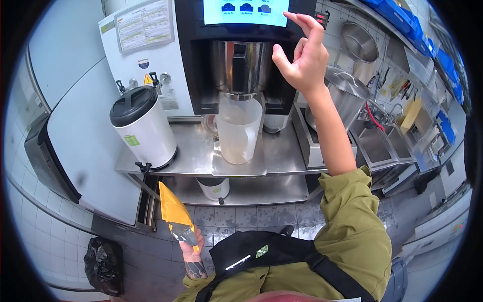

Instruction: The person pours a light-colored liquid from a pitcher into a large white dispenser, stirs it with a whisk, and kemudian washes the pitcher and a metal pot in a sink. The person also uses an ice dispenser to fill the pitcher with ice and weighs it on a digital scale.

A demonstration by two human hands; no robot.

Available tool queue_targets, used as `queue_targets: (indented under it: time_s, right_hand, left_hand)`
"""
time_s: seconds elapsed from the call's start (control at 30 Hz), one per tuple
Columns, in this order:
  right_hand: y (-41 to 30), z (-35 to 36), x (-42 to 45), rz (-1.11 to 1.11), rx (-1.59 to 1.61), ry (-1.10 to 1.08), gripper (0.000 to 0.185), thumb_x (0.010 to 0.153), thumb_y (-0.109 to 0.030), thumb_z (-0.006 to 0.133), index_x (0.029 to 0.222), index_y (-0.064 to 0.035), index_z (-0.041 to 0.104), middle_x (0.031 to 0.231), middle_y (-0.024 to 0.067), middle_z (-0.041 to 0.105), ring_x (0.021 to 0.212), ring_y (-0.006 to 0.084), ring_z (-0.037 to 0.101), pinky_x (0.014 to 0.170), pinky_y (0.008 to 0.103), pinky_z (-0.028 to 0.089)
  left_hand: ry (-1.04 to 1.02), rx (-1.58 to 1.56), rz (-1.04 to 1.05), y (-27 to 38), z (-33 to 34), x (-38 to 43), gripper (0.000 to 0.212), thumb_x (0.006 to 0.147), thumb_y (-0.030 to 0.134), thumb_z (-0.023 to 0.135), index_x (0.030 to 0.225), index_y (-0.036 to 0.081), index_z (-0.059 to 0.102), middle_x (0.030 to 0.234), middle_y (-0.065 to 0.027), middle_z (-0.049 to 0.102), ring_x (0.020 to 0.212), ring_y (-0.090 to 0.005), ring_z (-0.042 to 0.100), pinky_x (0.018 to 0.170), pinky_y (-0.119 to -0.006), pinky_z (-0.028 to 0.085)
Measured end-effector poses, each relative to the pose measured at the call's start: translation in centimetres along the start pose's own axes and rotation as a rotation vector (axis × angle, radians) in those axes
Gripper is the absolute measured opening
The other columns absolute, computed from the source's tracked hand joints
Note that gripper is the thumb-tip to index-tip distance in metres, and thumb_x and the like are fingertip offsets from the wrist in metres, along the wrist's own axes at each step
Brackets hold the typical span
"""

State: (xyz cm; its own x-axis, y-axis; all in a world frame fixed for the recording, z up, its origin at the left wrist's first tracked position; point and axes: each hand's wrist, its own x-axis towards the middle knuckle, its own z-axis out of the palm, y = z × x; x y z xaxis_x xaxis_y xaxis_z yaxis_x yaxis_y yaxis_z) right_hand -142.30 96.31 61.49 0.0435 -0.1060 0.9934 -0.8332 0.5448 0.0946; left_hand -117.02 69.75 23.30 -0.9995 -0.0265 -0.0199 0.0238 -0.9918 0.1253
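Note:
My right hand (307, 53) is raised at the right edge of a lit touchscreen (245, 17) on a black-fronted brewing machine (192, 75). Its fingers are apart and hold nothing; whether a fingertip touches the screen I cannot tell. Below the machine's steel spout housing (241, 68) stands a translucent plastic pitcher (237, 132), upright, its handle to the right. Low at the left, my left hand (194, 241) grips a yellow-and-silver foil pouch (175, 213) by its lower end.
A white insulated dispenser (145, 132) with a black lid stands left on the steel counter (192, 147). To the right are a lidded stockpot (341, 94) on a cooker (313, 147) and a sink (377, 143). A black bag (103, 266) sits on the floor at left.

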Motion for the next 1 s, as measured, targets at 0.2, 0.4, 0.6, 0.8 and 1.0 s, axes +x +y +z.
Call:
queue_targets:
  time_s: [0.2, 0.4, 0.6, 0.8, 1.0]
  right_hand:
    - [1.2, 0.5, -0.8, 0.017, -0.037, -0.018, 0.058, 0.062, -0.012, 0.064, 0.113, -0.0037, 0.037, 0.116, 0.0029, 0.057, 0.037, 0.0068, 0.034, 0.04, 0.0185, 0.031]
    - [0.2, 0.4, 0.2, -0.02, -0.035, -0.046, 0.057, 0.062, -0.011, 0.064, 0.112, -0.0032, 0.037, 0.115, 0.0036, 0.058, 0.038, 0.0064, 0.034, 0.04, 0.018, 0.031]
    - [0.3, 0.3, 2.4, -0.084, -0.053, -0.041, 0.061, 0.065, -0.017, 0.063, 0.116, 0.0008, 0.036, 0.102, 0.0205, 0.057, 0.092, 0.0338, 0.059, 0.079, 0.0357, 0.048]
    - [-0.2, -0.1, 1.4, 0.006, -0.172, -0.115, 0.058, 0.065, -0.018, 0.063, 0.115, -0.001, 0.038, 0.101, 0.0181, 0.058, 0.087, 0.0307, 0.061, 0.074, 0.0341, 0.05]
    - [-0.2, -2.9, -3.6, 0.063, 0.128, 0.057, 0.045, 0.064, -0.006, 0.063, 0.105, -0.0011, 0.046, 0.094, 0.0069, 0.064, 0.042, 0.0031, 0.039, 0.04, 0.0165, 0.031]
  left_hand:
    - [0.045, 0.018, -0.017, -0.3, -0.1, 0.2, 0.015, 0.081, 0.017, 0.055, 0.084, 0.003, 0.05, 0.068, -0.0014, 0.038, 0.053, -0.0089, 0.035, 0.045, -0.021, 0.03]
    - [0.064, 0.001, -0.035, -1.1, 0.4, 0.7, 0.015, 0.081, 0.016, 0.054, 0.084, 0.003, 0.048, 0.069, -0.0012, 0.04, 0.054, -0.0092, 0.036, 0.046, -0.021, 0.03]
    - [0.03, 0.099, -0.063, -1.4, 0.8, 1.1, 0.014, 0.08, 0.017, 0.053, 0.08, 0.005, 0.046, 0.067, -0.0005, 0.04, 0.053, -0.009, 0.036, 0.045, -0.021, 0.03]
    - [0.049, 0.118, -0.091, -2.1, 0.3, 1.5, 0.014, 0.08, 0.018, 0.052, 0.076, 0.007, 0.044, 0.064, 0.0011, 0.039, 0.051, -0.0077, 0.036, 0.044, -0.021, 0.029]
    - [0.385, 0.316, -0.004, -3.5, -1.5, 1.1, 0.013, 0.079, 0.015, 0.049, 0.086, 0.004, 0.05, 0.064, -0.0014, 0.044, 0.051, -0.0099, 0.041, 0.046, -0.022, 0.034]
